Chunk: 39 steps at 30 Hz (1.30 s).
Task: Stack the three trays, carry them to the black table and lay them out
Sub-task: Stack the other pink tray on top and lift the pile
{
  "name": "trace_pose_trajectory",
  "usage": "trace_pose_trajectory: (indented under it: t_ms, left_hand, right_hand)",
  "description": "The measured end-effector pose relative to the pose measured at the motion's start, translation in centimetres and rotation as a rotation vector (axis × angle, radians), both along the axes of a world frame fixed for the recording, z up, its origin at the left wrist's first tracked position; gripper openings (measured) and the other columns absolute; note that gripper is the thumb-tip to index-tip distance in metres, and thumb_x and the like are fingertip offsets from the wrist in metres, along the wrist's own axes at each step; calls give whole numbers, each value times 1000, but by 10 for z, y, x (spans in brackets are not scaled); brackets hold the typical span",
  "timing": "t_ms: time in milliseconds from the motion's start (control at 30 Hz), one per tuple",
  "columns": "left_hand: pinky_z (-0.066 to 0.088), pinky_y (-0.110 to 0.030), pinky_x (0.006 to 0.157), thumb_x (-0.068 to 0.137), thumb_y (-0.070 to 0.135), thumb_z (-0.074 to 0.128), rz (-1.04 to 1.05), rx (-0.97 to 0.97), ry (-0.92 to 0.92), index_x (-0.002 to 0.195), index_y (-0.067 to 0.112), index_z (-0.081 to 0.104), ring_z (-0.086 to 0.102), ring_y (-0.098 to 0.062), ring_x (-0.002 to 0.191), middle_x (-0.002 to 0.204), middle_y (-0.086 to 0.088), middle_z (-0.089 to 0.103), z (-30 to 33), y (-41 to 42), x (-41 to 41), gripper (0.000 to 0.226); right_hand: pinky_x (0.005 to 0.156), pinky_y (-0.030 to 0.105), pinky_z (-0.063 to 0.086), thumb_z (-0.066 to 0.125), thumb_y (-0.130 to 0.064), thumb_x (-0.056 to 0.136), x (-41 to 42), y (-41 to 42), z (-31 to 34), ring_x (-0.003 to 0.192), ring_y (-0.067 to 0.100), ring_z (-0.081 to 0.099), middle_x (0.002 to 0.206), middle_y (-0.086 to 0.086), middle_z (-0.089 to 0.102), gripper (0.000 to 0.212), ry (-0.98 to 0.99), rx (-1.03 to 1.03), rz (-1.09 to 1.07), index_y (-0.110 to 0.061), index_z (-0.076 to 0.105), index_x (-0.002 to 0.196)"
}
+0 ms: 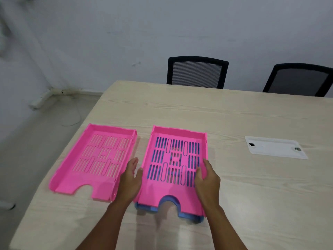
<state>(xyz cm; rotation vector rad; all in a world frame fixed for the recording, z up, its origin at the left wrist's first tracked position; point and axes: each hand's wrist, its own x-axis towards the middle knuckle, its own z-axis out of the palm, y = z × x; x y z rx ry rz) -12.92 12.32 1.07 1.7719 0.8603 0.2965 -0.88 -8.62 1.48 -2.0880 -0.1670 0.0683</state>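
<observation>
On the pale counter [234,114], a pink tray [153,193] nests over a blue tray [191,216].
Fingers of the right hand [207,179] pinch its right wall; those of the left hand [130,179], loosely straight, brace the other side, aligning the pair.

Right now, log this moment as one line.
stage: stacking | stacked pink tray on blue tray | lone pink tray left, unstacked | left hand at left rim | right hand grips right rim

blue tray [191,218] mostly beneath pink tray [154,193]

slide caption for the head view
Right hand grips a pink tray atop a blue tray, left hand at its side; another pink tray alongside.
</observation>
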Motion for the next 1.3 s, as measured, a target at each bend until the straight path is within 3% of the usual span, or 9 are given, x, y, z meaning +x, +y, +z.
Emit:
trace_pose_trajectory:
  t_ms: [300,533,633,700,800,867,967,1133,1300]
  left_hand:
    - [38,-33,108,99,10,53,141,79,-77,137,18,53,49,-19,132,140,-2,57,2,58,-49,39]
    - [46,-52,105,95,8,56,237,186,-48,128,22,60,53,-37,130,146,-3,53,-6,150,-102,36]
    - [30,-40,116,94,7,57,255,223,29,134,18,57,27,-25,149,158,-5,38,-12,189,-121,42]
    - [23,-39,119,94,10,56,246,215,111,144,16,46,15,-20,152,163,-5,27,-21,213,-132,52]
    - [37,-45,111,94,17,56,245,104,236,151,16,34,44,-34,138,155,-13,42,-33,235,-148,61]
    - [41,-44,105,94,17,57,256,127,256,150,13,36,55,-36,128,145,-12,55,-36,244,-154,60]
    - [44,-41,94,92,14,60,321,157,214,145,8,43,62,-34,112,123,-13,68,-37,262,-156,55]
    - [49,-40,84,93,25,62,159,29,311,135,8,59,64,-36,100,110,-21,69,-57,278,-168,45]
    - [53,-39,76,95,15,48,110,77,249,112,14,71,65,-35,97,106,-18,65,-75,280,-175,29]
  right_hand:
    - [109,24,37,59,-11,98,-40,91,2,130,22,59,139,9,65,39,-8,-6,193,-8,62,137]
    - [117,25,29,55,-19,100,-103,185,2,143,19,46,152,4,52,50,86,-68,431,-10,49,149]
    - [125,39,26,53,-19,101,-121,218,-5,151,22,31,164,6,32,59,157,-62,461,-10,33,156]
    - [123,36,28,55,-21,101,-129,235,-13,151,23,32,165,8,31,65,216,-110,424,-10,26,158]
    - [102,22,37,57,-21,101,-139,247,-22,139,28,49,155,11,47,65,394,-157,354,-6,26,157]
    - [81,10,39,57,-18,100,-142,250,-29,117,24,62,139,8,62,51,413,-179,349,-7,41,148]
    - [53,3,43,56,-14,101,-143,252,-38,91,14,58,110,-2,62,32,391,-147,292,-14,53,132]
    - [58,14,39,62,-13,97,-143,254,-56,87,18,58,84,-12,57,16,356,-150,174,-18,51,106]
    - [69,28,50,53,-5,99,-145,257,-59,92,23,64,96,1,65,11,349,-132,170,-14,50,105]
